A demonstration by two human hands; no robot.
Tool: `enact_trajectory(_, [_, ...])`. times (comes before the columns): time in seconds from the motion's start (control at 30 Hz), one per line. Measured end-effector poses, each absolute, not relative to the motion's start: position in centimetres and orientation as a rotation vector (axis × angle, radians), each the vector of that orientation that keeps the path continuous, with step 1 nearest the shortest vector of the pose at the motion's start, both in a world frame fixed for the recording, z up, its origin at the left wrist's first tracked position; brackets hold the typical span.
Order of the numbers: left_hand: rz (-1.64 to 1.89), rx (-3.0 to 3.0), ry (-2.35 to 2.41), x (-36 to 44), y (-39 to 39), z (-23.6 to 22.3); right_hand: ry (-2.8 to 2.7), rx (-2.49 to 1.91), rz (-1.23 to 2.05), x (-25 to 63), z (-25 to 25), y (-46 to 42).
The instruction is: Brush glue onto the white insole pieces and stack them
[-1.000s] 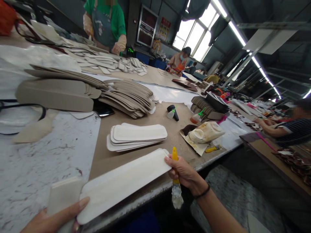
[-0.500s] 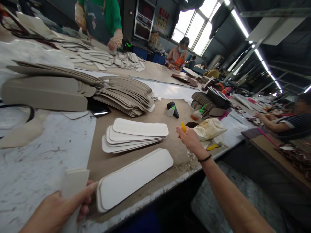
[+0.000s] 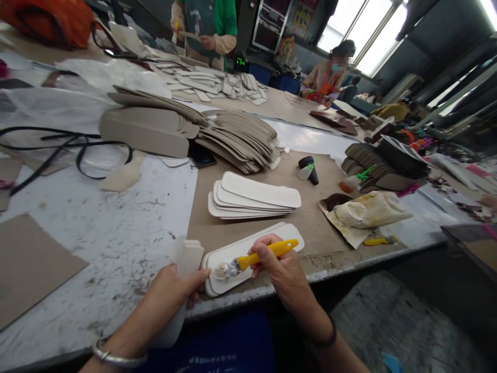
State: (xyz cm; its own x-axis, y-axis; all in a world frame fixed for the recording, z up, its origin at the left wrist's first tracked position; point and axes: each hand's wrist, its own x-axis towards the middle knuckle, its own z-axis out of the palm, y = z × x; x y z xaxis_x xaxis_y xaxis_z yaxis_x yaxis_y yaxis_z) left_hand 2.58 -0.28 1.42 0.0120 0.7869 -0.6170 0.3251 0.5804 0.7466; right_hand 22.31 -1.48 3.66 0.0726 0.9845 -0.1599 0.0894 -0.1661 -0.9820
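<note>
Currently, a yellow-handled brush (image 3: 248, 260) lies over the left end of the near white panels (image 3: 238, 248)

Both hands are closed and occupied. The right hand (image 3: 277, 264) is curled around the brush handle, and the bristles, clotted with whitish paste, sit over the left end of the near white panels. These panels lie at the front edge of the bench (image 3: 163, 191), one on another and slightly offset. The left hand (image 3: 174, 287) is closed on a sheaf of pale strips (image 3: 190, 259) just left of the near white panels; its thumb tip reaches their left end, though how firmly it presses cannot be told.

Behind the near white panels, a fanned stack of white panels (image 3: 256, 194) rests a little apart, and farther behind them spreads a pile of taupe panels (image 3: 240, 142). To the right of the near white panels are a stained, cream-coloured container (image 3: 370, 210) and, just in front of it, a second yellow brush (image 3: 375, 241). Well behind the near white panels, a co-worker (image 3: 227, 23) in green holds a pale piece (image 3: 190, 36).
</note>
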Motion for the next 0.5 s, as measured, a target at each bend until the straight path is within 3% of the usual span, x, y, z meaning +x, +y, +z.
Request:
enact_trajectory(0.13, [0.478, 0.950, 1.546, 2.3, -0.3, 1.0, -1.225, -1.587, 1.146, 23.1, 3.0, -1.8])
enact_trajectory(0.5, [0.422, 1.021, 1.574, 1.3, -0.2, -1.4, -1.543, -1.896, 0.154, 31.1, 4.4, -2.4])
